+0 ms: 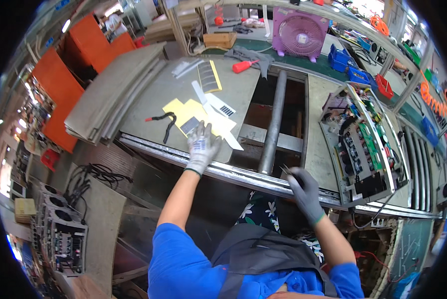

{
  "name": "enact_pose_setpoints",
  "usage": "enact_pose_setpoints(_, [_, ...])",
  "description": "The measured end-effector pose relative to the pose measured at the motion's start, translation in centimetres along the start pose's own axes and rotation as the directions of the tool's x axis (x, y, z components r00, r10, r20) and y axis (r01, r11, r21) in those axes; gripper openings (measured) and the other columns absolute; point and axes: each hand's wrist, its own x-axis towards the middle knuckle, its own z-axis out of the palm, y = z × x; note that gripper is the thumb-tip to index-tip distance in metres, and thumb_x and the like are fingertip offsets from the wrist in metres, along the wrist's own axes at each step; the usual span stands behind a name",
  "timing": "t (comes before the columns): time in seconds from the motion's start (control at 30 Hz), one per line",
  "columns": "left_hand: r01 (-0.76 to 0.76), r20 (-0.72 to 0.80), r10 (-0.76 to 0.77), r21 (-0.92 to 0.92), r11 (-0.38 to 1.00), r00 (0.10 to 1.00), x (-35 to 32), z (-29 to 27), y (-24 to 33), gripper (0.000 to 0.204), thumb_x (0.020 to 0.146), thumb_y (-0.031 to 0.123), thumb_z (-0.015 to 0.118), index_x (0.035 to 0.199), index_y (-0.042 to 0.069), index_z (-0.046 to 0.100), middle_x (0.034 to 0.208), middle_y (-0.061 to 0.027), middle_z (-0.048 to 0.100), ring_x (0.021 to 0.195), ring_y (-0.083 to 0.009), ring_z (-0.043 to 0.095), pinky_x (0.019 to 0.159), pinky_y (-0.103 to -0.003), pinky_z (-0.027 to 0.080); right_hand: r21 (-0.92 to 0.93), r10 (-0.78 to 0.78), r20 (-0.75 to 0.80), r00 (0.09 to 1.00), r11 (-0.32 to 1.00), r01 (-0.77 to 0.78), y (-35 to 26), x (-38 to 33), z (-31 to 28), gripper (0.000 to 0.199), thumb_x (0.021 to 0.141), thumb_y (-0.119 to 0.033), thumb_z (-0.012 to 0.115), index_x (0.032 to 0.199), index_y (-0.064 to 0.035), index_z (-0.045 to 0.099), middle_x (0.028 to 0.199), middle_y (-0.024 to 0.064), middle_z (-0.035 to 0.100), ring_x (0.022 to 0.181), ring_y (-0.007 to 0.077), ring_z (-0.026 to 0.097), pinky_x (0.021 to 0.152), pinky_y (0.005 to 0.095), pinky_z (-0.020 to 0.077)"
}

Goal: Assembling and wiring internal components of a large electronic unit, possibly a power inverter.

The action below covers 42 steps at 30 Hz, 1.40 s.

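Note:
My left hand [202, 147], in a pale grey glove, lies flat with fingers spread on the near edge of a grey metal plate [168, 94], touching white backing strips [222, 123] and a yellow sheet [181, 110]. My right hand [303, 188], in a dark glove, is curled around something small and thin at the steel conveyor rail [243, 174]; what it grips is too small to name. An open electronics chassis [363, 144] with green circuit boards and black components sits right of that hand.
A grey roller bar [274, 124] crosses the gap between the plates. Stacked grey panels [108, 94] lie left. A red-handled screwdriver [244, 65], a purple fan [299, 33] and blue bins [340, 59] stand at the back. More chassis units [59, 234] sit lower left.

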Motion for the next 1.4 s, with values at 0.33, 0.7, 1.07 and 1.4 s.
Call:
enact_pose_setpoints(0.33, [-0.384,0.128,0.439,-0.315,0.868,0.889,2.8,0.3,-0.4,0.078,0.082,0.051,0.074,0.146,0.013,0.051,0.155,-0.0187,0.041,0.145,-0.037,0.036,0.121,-0.053,0.023,-0.112,0.075,0.166,0.983,0.992,-0.057,1.2,20.1,14.3,0.024,0.096,-0.019,0.065,0.108,0.0018,0.067,0.088,0.0061,0.068,0.084,0.0109,0.06,0.076,0.0286,0.0496])
enact_pose_setpoints(0.7, [-0.395,0.1,0.4,-0.067,0.916,0.911,11.8,0.7,-5.7,0.06,0.087,0.005,0.058,0.146,0.016,0.051,0.141,-0.0151,0.057,0.104,-0.0321,0.068,0.092,-0.046,0.053,0.047,0.599,0.274,0.752,0.773,-0.633,2.8,14.8,16.9,0.04,0.084,-0.02,0.077,0.114,0.0026,0.063,0.099,0.0094,0.067,0.086,0.0183,0.064,0.08,0.0333,0.0529])
enact_pose_setpoints(1.07, [0.012,-0.11,0.007,0.168,0.986,0.994,11.5,-3.7,-14.9,0.042,0.086,0.022,0.067,0.127,0.014,0.065,0.128,-0.0163,0.063,0.106,-0.0342,0.068,0.089,-0.047,0.054,-0.385,-0.358,0.477,0.803,0.736,0.557,-1.6,16.4,23.4,0.013,0.084,-0.01,0.062,0.097,-0.0097,0.064,0.095,0.012,0.06,0.086,0.0341,0.067,0.071,0.046,0.0546])
enact_pose_setpoints(1.4, [0.26,-0.127,-0.263,-0.041,0.965,0.956,8.2,-2.0,-19.0,0.036,0.089,0.031,0.069,0.114,0.006,0.068,0.114,-0.0177,0.068,0.107,-0.0367,0.066,0.094,-0.047,0.052,-0.441,-0.222,0.55,0.805,0.741,0.506,-0.9,15.1,24.7,0.007,0.083,-0.012,0.065,0.088,-0.0065,0.066,0.096,0.0135,0.061,0.08,0.0355,0.068,0.068,0.0474,0.0549])
